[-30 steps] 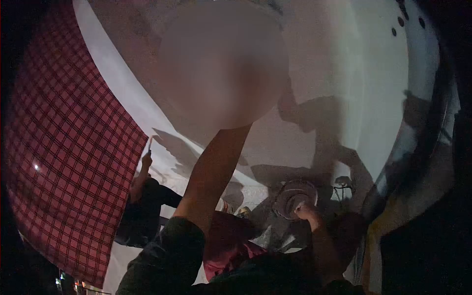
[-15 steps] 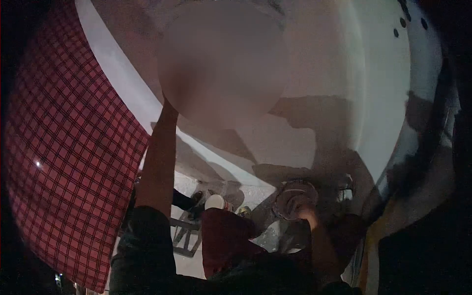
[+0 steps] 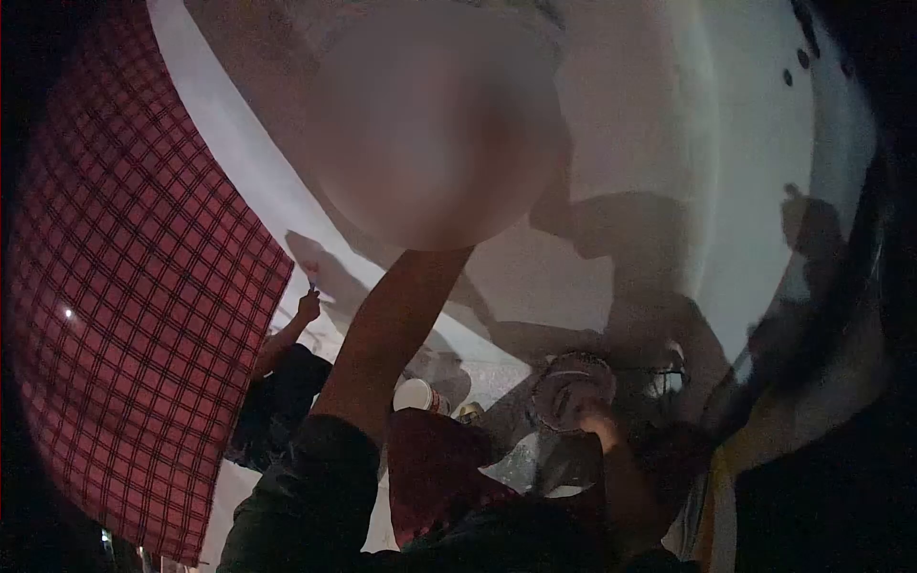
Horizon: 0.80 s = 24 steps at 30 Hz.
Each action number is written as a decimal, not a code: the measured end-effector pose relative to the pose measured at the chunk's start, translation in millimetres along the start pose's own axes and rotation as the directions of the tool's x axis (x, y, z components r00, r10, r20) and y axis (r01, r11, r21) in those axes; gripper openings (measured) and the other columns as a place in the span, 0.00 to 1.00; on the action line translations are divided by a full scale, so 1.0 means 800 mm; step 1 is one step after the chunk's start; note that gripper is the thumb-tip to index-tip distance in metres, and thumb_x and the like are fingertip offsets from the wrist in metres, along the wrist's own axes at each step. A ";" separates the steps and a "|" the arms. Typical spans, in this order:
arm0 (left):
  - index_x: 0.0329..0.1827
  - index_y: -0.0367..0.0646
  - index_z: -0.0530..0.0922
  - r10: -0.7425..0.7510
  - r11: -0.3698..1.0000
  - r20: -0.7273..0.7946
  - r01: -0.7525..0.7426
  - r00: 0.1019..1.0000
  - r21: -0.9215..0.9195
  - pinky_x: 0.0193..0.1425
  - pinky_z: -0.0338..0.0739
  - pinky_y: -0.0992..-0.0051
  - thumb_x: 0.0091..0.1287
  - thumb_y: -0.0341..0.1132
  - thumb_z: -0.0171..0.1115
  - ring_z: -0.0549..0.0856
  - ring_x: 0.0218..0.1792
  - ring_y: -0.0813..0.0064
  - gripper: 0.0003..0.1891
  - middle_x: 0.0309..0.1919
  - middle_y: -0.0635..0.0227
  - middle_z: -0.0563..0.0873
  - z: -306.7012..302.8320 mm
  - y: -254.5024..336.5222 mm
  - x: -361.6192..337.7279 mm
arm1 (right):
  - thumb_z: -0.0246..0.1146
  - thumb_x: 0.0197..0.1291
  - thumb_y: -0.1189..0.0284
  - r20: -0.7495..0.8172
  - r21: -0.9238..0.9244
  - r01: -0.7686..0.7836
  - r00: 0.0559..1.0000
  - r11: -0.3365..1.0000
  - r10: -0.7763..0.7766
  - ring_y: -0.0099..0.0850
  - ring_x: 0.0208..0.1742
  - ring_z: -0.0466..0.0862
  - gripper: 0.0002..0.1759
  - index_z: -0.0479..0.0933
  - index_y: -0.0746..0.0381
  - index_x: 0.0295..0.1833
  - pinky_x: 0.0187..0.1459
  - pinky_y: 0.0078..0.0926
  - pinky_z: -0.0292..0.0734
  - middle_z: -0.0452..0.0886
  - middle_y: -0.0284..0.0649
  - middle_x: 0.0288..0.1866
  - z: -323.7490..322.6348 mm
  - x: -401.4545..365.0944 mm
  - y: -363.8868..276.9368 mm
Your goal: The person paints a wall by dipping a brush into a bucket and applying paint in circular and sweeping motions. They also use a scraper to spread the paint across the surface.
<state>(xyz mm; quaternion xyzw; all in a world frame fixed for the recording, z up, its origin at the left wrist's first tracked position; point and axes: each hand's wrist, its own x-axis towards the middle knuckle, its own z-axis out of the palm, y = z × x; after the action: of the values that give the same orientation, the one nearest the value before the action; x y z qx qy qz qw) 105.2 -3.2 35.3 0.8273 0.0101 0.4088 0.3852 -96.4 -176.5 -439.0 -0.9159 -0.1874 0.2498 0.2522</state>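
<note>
The right hand (image 3: 597, 422) grips the near rim of the bucket (image 3: 548, 384), which sits well apart from the outstretched left arm (image 3: 387, 334); blur hides the left fingers, so their state cannot be told.

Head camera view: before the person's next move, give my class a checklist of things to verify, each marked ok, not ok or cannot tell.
1. Right hand at the round container: ok.
2. Right hand's grip secure: cannot tell; that area is dim.
3. Left hand visible: not ok; the left forearm runs up into a blurred patch.
4. Co-worker's hand apart from the left forearm: ok, a gap shows between them.
5. White bucket lidded: cannot tell.
6. Even light on the pale wall: not ok; dark shadows fall across it.
</note>
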 end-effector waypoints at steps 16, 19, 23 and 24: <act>0.72 0.76 0.61 0.399 -0.089 0.720 -0.757 0.568 0.647 0.31 0.80 0.64 0.70 0.36 0.52 0.83 0.26 0.63 0.29 0.45 0.59 0.83 -0.248 -0.088 0.073 | 0.58 0.58 0.61 0.032 -0.057 -0.028 0.999 0.998 0.030 0.43 0.46 0.81 0.21 0.78 0.65 0.50 0.48 0.39 0.75 0.80 0.51 0.51 0.021 0.028 0.004; 0.73 0.73 0.60 0.275 0.244 0.453 -0.517 0.848 0.820 0.44 0.80 0.56 0.72 0.37 0.51 0.85 0.37 0.58 0.27 0.49 0.58 0.83 -0.260 -0.093 0.054 | 0.61 0.57 0.64 0.108 0.120 0.004 0.994 0.993 -0.017 0.48 0.55 0.78 0.29 0.70 0.70 0.61 0.56 0.40 0.74 0.77 0.55 0.57 -0.021 0.001 -0.019; 0.75 0.64 0.57 0.313 0.631 0.131 -0.309 0.941 0.712 0.48 0.79 0.57 0.74 0.39 0.48 0.84 0.44 0.56 0.27 0.51 0.55 0.82 -0.223 -0.138 0.025 | 0.59 0.57 0.62 -0.175 0.120 0.157 0.975 0.980 -0.135 0.46 0.47 0.81 0.21 0.77 0.67 0.49 0.49 0.41 0.75 0.81 0.53 0.46 0.040 0.030 0.013; 0.76 0.62 0.56 0.258 0.741 0.017 -0.209 0.966 0.638 0.50 0.78 0.57 0.74 0.39 0.48 0.83 0.47 0.56 0.28 0.53 0.56 0.81 -0.204 -0.150 0.012 | 0.58 0.57 0.61 -0.193 0.074 0.166 0.970 0.983 -0.150 0.46 0.45 0.82 0.20 0.79 0.66 0.46 0.47 0.41 0.76 0.82 0.52 0.44 0.052 0.036 0.019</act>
<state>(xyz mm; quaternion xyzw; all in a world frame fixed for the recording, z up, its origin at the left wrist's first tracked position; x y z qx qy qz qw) 35.8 187.2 24.7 0.8877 0.0575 0.4559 0.0282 -93.0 -160.0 -488.6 -0.9052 -0.2239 0.1501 0.3284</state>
